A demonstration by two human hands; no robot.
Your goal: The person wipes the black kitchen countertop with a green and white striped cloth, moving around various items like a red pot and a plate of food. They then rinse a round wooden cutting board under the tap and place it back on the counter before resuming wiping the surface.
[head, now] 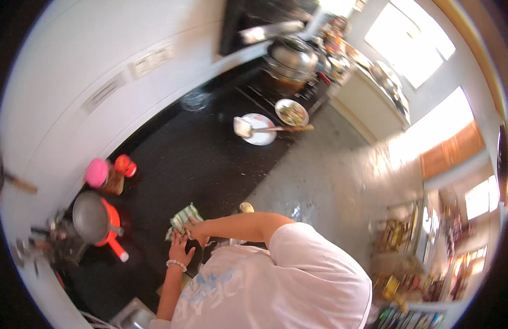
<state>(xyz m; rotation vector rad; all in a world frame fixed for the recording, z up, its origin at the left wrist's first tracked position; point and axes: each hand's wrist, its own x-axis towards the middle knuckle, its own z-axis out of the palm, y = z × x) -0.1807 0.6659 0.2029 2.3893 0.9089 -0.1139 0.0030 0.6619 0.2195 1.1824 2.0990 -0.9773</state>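
Note:
A green-and-white striped cloth lies bunched on the black countertop, close to the counter's front edge. My right hand rests over its near side with the fingers bent onto the fabric. My left hand, with a pale bead bracelet on the wrist, has its fingertips on the lower edge of the cloth. Its thumb sticks out to the side, and whether those fingers pinch the fabric cannot be made out. To the left stands a grey pan on an orange-red pan with a handle.
A pink-lidded container and a red jar stand by the wall. Farther along are a spatula across a white plate, a bowl of food and a steel pot. A sink sits at bottom left.

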